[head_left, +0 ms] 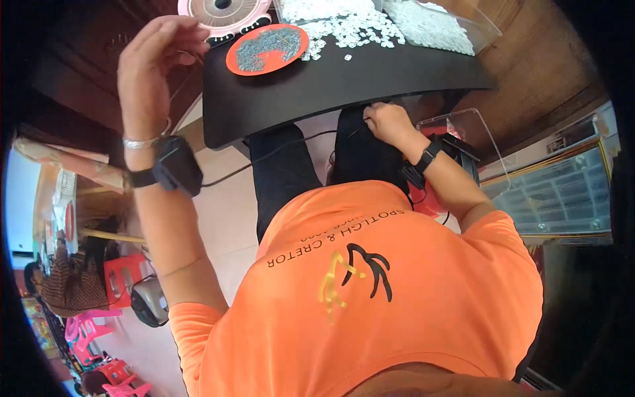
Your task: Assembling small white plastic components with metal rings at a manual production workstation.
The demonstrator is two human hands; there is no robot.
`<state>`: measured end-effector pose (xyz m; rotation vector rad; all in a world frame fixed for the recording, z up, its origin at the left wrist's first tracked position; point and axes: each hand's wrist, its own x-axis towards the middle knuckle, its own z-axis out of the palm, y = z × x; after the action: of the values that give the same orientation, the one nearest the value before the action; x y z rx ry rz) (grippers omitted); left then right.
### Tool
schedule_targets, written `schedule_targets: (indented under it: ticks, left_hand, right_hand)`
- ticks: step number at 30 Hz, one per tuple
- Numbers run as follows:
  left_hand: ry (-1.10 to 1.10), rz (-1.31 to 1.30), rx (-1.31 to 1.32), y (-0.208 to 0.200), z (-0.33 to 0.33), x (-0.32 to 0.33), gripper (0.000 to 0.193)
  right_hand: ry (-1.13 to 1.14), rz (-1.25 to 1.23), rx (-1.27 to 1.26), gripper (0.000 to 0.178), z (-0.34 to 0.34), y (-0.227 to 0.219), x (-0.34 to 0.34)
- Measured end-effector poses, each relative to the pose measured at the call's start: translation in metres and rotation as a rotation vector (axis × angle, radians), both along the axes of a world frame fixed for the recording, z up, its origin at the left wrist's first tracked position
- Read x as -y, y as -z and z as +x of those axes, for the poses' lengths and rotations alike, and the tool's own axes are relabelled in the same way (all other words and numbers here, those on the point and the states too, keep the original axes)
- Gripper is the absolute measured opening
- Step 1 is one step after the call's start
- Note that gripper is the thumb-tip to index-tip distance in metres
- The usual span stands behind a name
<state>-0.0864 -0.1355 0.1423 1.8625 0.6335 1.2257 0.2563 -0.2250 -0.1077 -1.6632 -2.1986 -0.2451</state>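
My left hand (pixel 155 56) is raised beyond the table's left side, next to a pink round fan (pixel 228 16). Its fingers are loosely bent and apart, with nothing seen in them. Down by the table's near edge, over my right thigh, is my right hand (pixel 389 122). Its fingers are curled together; whatever they may hold is too small or hidden to name. On the black table (pixel 297 96) a red plate (pixel 274 64) carries a heap of small grey metal pieces. Many small white plastic pieces (pixel 354 30) lie loose behind it.
A clear tray (pixel 486 33) of white pieces stands at the table's far right. A black cable (pixel 264 159) runs from the device on my left wrist across my lap. At right is a clear compartment case (pixel 555 192). Red stools (pixel 126 278) and a person (pixel 73 281) are at left.
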Motion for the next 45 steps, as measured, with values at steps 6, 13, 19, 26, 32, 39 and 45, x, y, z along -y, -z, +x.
schedule_targets:
  ticks: [6,13,19,26,32,39,45]
  left_hand:
    - [0.093,0.002,0.019,0.044,0.029,-0.026,0.025]
    - [0.173,0.078,0.07,0.084,0.077,-0.04,0.024]
    - [0.288,0.014,0.188,0.087,0.06,-0.076,0.022]
    - [0.096,-0.339,0.183,0.101,0.049,-0.118,0.022]
    - [-0.05,-0.442,0.216,0.121,0.04,-0.138,0.025]
    - [-0.214,-0.492,0.271,0.141,0.037,-0.151,0.024]
    - [-0.281,-0.472,0.213,0.149,0.037,-0.152,0.019]
  right_hand:
    - [0.308,-0.379,-1.067,0.015,0.012,0.038,-0.037]
    - [0.798,0.214,-0.888,0.023,0.036,0.043,-0.031]
    - [0.589,-0.52,-0.436,0.017,0.016,-0.063,0.053]
    - [0.242,-1.072,-0.626,0.038,-0.008,-0.135,0.113]
    - [-0.017,-0.641,-0.762,0.027,-0.001,-0.158,0.008]
    - [-0.268,-0.197,-0.286,0.021,-0.034,-0.166,-0.187]
    - [-0.227,-0.273,-0.205,0.018,-0.031,-0.151,-0.242]
